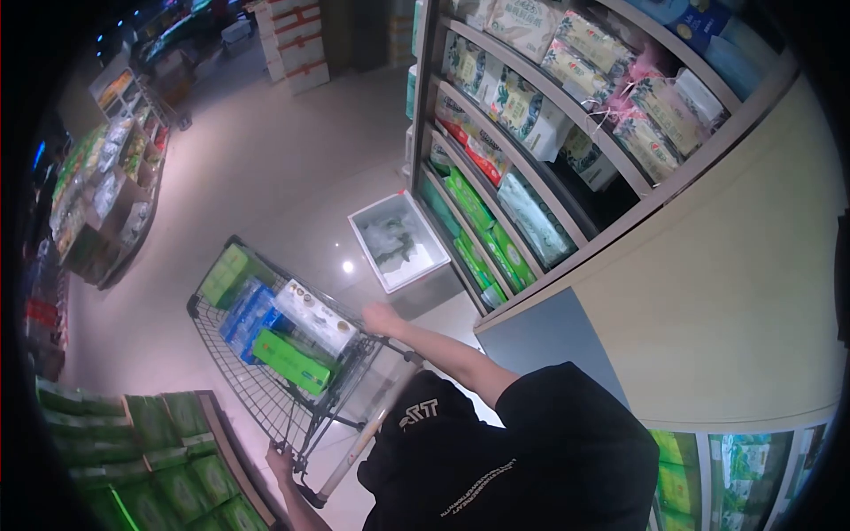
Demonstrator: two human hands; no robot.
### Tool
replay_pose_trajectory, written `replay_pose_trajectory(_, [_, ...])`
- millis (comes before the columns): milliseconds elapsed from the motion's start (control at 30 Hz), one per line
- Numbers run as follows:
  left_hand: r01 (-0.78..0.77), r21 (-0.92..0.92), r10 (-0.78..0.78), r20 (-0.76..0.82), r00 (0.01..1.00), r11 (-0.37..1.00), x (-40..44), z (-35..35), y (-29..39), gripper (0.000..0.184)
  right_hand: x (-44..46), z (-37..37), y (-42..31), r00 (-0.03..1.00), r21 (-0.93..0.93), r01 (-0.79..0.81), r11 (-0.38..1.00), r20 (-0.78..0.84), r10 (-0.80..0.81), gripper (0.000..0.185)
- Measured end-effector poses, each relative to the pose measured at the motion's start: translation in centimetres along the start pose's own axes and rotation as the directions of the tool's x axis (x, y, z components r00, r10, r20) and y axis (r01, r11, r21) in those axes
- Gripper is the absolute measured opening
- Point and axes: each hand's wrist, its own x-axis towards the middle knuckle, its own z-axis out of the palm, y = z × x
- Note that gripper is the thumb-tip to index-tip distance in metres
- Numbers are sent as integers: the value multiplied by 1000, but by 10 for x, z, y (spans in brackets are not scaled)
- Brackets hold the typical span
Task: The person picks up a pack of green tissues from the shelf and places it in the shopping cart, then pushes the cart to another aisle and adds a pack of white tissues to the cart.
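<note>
A wire shopping cart (232, 356) stands in front of me, tilted in the view. In it lie a green package (292, 361), a white package (316, 317), blue packages (251, 320) and a light green package (226, 276). My right hand (382, 319) is closed at the basket's right rim near the handle end, beside the white package. My left hand (281, 460) is closed on the basket's left rear corner. Neither hand is on the handlebar (359, 450). The undersides of both grips are hidden.
A white foam box (399, 242) sits on the floor beside shelves of packaged tissue (518, 106). Green packages (168, 451) are stacked at the lower left. A produce display (111, 186) stands at the left, and stacked boxes (297, 44) at the back.
</note>
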Motion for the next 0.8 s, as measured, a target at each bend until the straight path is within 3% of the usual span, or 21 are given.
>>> replay_pose_trajectory(133, [67, 172, -58, -57, 997, 983, -1, 0, 4, 55, 23, 1, 2, 996, -15, 68, 998, -58, -68, 22])
replay_pose_trajectory(167, [-59, 298, 98, -119, 988, 953, 1, 5, -10, 62, 32, 8, 6, 987, -10, 139, 990, -81, -139, 22])
replay_pose_trajectory(200, [3, 262, 25, -104, 994, 965, -2, 5, -4, 72, 43, 8, 2, 997, -8, 72, 997, 4, -72, 21])
replay_pose_trajectory(233, [186, 301, -192, -10, 981, 935, 5, 4, -21, 79, 48, 17, -10, 993, -63, 120, 991, -3, -121, 22])
replay_pose_trajectory(300, [257, 420, -264, -43, 964, 870, 9, 0, -15, 73, 70, 26, -12, 980, -46, 198, 979, 4, -198, 25])
replay_pose_trajectory(333, [274, 443, -280, -53, 959, 854, -1, -4, -1, 68, 74, 21, -19, 988, -38, 131, 991, 93, -127, 26])
replay_pose_trajectory(367, [311, 466, -327, -47, 944, 829, -3, -9, 7, 63, 72, 11, -27, 981, -32, 177, 984, 85, -173, 26])
replay_pose_trajectory(400, [314, 477, -321, -70, 945, 821, -8, -12, 12, 69, 79, 12, -29, 975, -71, 208, 976, 91, -201, 27])
replay_pose_trajectory(467, [335, 428, -325, -99, 941, 840, -18, -11, 16, 65, 86, 14, -26, 948, -33, 317, 948, 55, -315, 26])
replay_pose_trajectory(533, [336, 355, -315, -120, 942, 872, -18, -9, 9, 59, 102, 17, -26, 945, 15, 305, 952, 120, -304, 27])
replay_pose_trajectory(600, [416, 331, -399, -119, 909, 847, -24, -3, 19, 53, 110, 16, -19, 928, -6, 361, 933, 104, -358, 29])
replay_pose_trajectory(733, [466, 299, -448, -129, 885, 833, -36, -1, 38, 46, 107, -20, -44, 926, 113, 267, 957, 247, -287, 35])
replay_pose_trajectory(800, [512, 247, -488, -156, 859, 822, -42, -1, 55, 45, 108, -37, -52, 898, 100, 343, 934, 258, -357, 36])
